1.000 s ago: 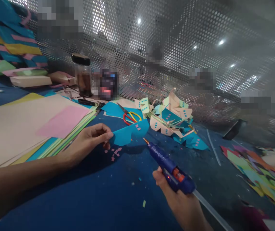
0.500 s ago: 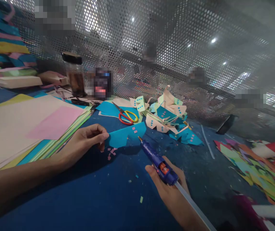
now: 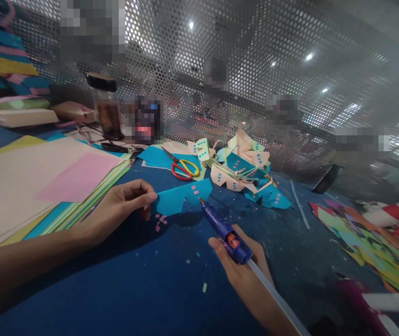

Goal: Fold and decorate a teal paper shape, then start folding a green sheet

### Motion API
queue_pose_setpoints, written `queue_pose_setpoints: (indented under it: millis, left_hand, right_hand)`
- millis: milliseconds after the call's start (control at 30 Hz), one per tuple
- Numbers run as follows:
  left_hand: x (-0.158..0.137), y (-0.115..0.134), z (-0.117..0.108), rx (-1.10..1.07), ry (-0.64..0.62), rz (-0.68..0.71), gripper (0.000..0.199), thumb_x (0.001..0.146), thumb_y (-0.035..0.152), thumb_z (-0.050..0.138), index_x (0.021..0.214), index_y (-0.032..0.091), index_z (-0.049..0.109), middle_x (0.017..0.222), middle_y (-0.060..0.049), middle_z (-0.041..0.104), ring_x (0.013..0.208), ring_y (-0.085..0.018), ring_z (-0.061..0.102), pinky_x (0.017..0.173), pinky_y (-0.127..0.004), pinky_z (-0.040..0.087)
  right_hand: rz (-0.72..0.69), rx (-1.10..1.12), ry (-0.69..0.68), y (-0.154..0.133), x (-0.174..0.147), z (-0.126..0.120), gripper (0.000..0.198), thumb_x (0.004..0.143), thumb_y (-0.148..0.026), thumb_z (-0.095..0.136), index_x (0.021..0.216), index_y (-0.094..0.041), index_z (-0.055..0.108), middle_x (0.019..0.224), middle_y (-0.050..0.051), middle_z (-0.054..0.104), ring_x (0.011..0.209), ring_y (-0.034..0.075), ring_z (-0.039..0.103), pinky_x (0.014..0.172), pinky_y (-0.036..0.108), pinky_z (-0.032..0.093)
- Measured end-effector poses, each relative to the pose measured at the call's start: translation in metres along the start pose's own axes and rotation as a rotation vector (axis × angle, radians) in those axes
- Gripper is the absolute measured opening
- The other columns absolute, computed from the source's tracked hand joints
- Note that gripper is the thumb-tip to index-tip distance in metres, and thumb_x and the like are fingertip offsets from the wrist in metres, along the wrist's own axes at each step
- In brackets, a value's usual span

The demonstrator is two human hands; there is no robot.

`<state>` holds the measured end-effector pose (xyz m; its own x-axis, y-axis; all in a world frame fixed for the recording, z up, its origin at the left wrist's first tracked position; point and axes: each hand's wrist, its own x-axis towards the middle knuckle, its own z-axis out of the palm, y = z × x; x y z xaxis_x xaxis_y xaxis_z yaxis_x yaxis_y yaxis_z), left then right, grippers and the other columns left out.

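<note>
My left hand [image 3: 126, 203] pinches the left end of a blue paper cutout [image 3: 171, 198] between thumb and fingers. Small pink squares sit near the cutout's right end, and a notch shows in its lower edge. My right hand [image 3: 244, 275] is wrapped round a dark blue hot glue gun [image 3: 220, 228], with a long clear glue stick [image 3: 276, 296] sticking out of its back. The gun's nozzle tip is at the cutout's lower right edge; whether it touches, I cannot tell. Loose pink paper squares [image 3: 160, 221] lie on the table just below the cutout.
Scissors [image 3: 184, 169] with red and yellow handles lie behind the cutout. Folded paper shapes [image 3: 239, 165] are heaped at the back. Paper sheets [image 3: 42, 177] are stacked at left, near a bottle [image 3: 107, 112]. Coloured strips [image 3: 377, 238] and a purple object [image 3: 362, 303] lie at right.
The view has shifted slightly. Both hands keep their hold, and the glue gun stays by the cutout's lower right edge with hardly any movement.
</note>
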<state>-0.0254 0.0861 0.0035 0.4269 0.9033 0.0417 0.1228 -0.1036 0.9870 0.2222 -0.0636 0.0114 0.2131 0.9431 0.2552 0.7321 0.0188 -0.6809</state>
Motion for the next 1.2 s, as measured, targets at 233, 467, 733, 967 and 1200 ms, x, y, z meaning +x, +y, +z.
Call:
queue_pose_setpoints:
  millis: [233,467,733,967,1200]
  left_hand:
    - [0.0,-0.001,0.001,-0.009,0.003,0.006,0.025,0.088,0.043,0.067,0.082,0.02,0.06,0.063,0.004,0.063,0.059,-0.013,0.058,0.063,-0.026,0.042]
    - [0.002,-0.005,-0.001,0.005,0.0,-0.004,0.026,0.087,0.045,0.067,0.084,0.02,0.06,0.064,0.004,0.064,0.06,-0.012,0.059,0.064,-0.026,0.042]
    - [0.002,-0.006,-0.001,0.003,0.0,-0.001,0.027,0.087,0.046,0.068,0.083,0.021,0.06,0.063,0.004,0.064,0.06,-0.012,0.059,0.063,-0.026,0.041]
    - [0.002,-0.008,-0.002,-0.01,-0.006,0.004,0.026,0.087,0.045,0.068,0.083,0.021,0.06,0.064,0.005,0.064,0.06,-0.012,0.058,0.064,-0.026,0.042]
    - [0.002,-0.004,-0.001,0.005,-0.008,0.003,0.026,0.088,0.046,0.066,0.083,0.021,0.06,0.063,0.004,0.064,0.06,-0.012,0.058,0.064,-0.026,0.041]
  right_hand:
    - [-0.003,-0.009,-0.001,0.003,0.001,0.001,0.039,0.093,-0.052,0.059,0.07,-0.023,0.048,0.059,-0.002,0.051,0.054,0.014,0.052,0.046,0.023,0.037]
    - [0.025,-0.006,-0.012,0.007,0.003,0.003,0.039,0.092,-0.053,0.059,0.07,-0.023,0.048,0.06,-0.003,0.05,0.054,0.013,0.05,0.046,0.022,0.036]
    - [0.025,-0.032,-0.046,0.012,0.004,0.003,0.04,0.093,-0.055,0.057,0.072,-0.023,0.046,0.061,-0.003,0.049,0.053,0.012,0.046,0.048,0.023,0.036]
    - [0.047,-0.021,-0.051,0.012,0.003,0.003,0.041,0.092,-0.056,0.057,0.071,-0.023,0.044,0.059,-0.004,0.045,0.052,0.012,0.045,0.048,0.023,0.034]
    - [0.068,-0.009,-0.05,0.007,0.004,0.002,0.041,0.091,-0.054,0.059,0.07,-0.023,0.042,0.06,-0.004,0.045,0.053,0.012,0.044,0.048,0.023,0.033]
